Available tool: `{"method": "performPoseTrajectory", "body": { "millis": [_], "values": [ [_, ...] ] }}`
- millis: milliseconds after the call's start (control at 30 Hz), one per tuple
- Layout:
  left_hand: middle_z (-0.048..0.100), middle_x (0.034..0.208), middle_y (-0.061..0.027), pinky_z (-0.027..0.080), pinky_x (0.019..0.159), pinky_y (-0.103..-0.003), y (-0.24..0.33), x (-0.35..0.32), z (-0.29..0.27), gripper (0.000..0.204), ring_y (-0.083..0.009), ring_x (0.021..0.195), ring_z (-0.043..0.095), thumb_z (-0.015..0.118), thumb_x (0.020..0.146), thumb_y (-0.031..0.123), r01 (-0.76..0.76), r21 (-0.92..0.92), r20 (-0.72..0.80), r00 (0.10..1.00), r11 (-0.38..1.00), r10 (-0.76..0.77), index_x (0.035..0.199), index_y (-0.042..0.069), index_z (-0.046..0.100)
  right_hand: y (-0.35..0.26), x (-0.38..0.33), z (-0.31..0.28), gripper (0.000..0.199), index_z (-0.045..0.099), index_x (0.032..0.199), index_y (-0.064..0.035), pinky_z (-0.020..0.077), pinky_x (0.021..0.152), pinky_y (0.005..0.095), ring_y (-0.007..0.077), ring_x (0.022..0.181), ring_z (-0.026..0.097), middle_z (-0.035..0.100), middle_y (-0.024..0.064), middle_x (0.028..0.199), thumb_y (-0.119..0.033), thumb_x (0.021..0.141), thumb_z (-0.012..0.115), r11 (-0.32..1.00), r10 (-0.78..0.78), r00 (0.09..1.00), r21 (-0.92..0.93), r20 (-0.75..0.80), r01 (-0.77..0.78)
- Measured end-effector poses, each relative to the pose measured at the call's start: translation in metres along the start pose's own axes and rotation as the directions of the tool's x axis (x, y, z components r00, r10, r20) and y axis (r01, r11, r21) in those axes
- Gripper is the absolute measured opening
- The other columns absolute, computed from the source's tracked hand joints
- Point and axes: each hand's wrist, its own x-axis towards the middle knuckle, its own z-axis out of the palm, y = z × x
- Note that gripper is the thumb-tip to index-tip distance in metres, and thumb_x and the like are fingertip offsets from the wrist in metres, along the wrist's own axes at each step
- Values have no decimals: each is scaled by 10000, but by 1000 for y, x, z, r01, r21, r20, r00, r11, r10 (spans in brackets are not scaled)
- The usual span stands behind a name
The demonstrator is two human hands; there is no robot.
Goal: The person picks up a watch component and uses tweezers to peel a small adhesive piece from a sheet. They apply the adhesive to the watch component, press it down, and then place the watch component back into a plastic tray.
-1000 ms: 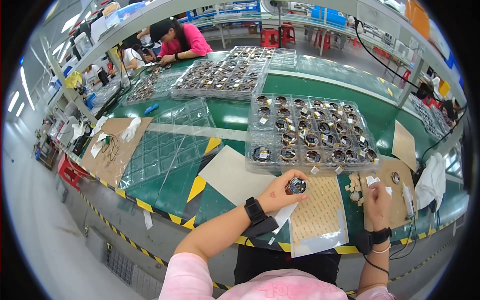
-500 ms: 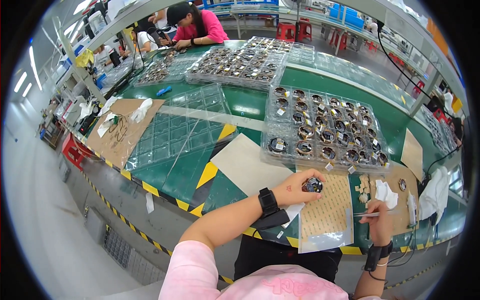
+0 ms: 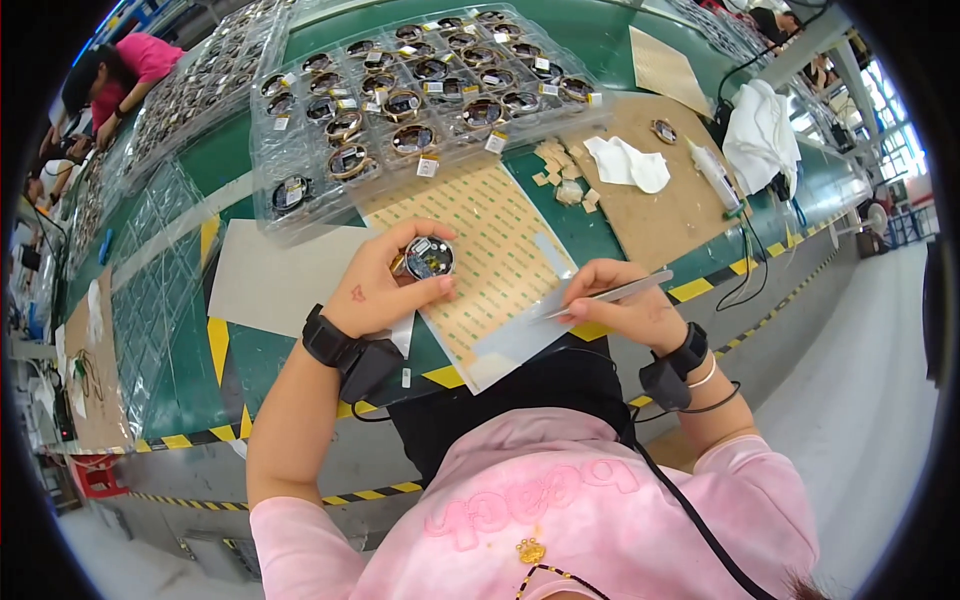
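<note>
Between the thumb and fingers of my left hand (image 3: pixel 372 288) is a round electronic module (image 3: pixel 430 258), its circuit side facing up. It is held above a tan sheet of adhesive backing (image 3: pixel 490 240) with rows of green print. My right hand (image 3: pixel 632 312) is closed on a pair of metal tweezers (image 3: pixel 645 284). Their tips point left, over the translucent strip along the sheet's lower right edge; whether they touch it I cannot tell. Beyond the sheet, a clear plastic tray (image 3: pixel 310 225) carries several similar round modules with small white tags.
On a brown board (image 3: pixel 640 220) at right lie a white cloth (image 3: pixel 628 165), one round module (image 3: pixel 663 131) and a white tube (image 3: pixel 712 175). Small tan pieces (image 3: pixel 570 190) lie beside it. A grey sheet (image 3: pixel 265 275) is at left. A co-worker (image 3: pixel 125 75) sits at far left.
The view has swung right. My right hand has brought the tweezers left, from beside the brown board to the sheet's lower right edge. My left hand still holds the module.
</note>
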Motion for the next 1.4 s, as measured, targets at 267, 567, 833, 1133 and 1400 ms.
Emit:
{"method": "performPoseTrajectory", "body": {
  "millis": [267, 567, 833, 1133, 1400],
  "values": [
    [601, 1011, -27, 513, 644, -213, -3, -3, 11, 417, -70, 837, 588, 735, 779, 107, -37, 260, 26, 999, 965, 32, 1152, 32, 563, -1, 16, 44, 129, 624, 858, -6, 460, 652, 214, 67, 734, 585, 654, 32, 818, -99, 832, 709, 962, -137, 975, -210, 175, 173],
    [609, 906, -38, 482, 588, -220, 0, -3, 7, 408, -70, 708, 561, 744, 766, 160, -38, 363, 14, 999, 931, 36, 1121, 51, 575, 3, 28, 56, 138, 634, 847, -11, 440, 603, 210, 49, 688, 557, 645, 12, 768, -110, 818, 725, 981, -65, 973, -167, 222, 103],
    [615, 1004, -30, 510, 624, -209, -1, -2, 6, 412, -56, 816, 575, 742, 765, 103, -12, 363, 21, 1000, 932, 4, 1140, 45, 582, -1, 30, 57, 142, 642, 830, -9, 433, 595, 210, 50, 676, 548, 634, 6, 730, -119, 814, 730, 972, -49, 981, -218, 189, 90],
    [603, 971, -17, 505, 647, -205, -1, 0, 8, 404, -53, 814, 570, 736, 773, 90, 15, 342, 19, 1000, 940, -23, 1140, 36, 577, 5, 28, 57, 107, 683, 817, -23, 471, 643, 232, 86, 702, 602, 677, 41, 764, -116, 795, 730, 973, -110, 975, -177, 193, 145],
    [578, 1010, -16, 517, 657, -209, -2, -1, 7, 481, -59, 877, 570, 726, 765, 29, -53, 186, 15, 999, 981, 51, 1200, 48, 522, -10, 27, 45, 158, 646, 796, 7, 494, 722, 268, 146, 800, 633, 685, 110, 853, -129, 820, 723, 972, -232, 950, 96, 209, 216]
  ]
}}
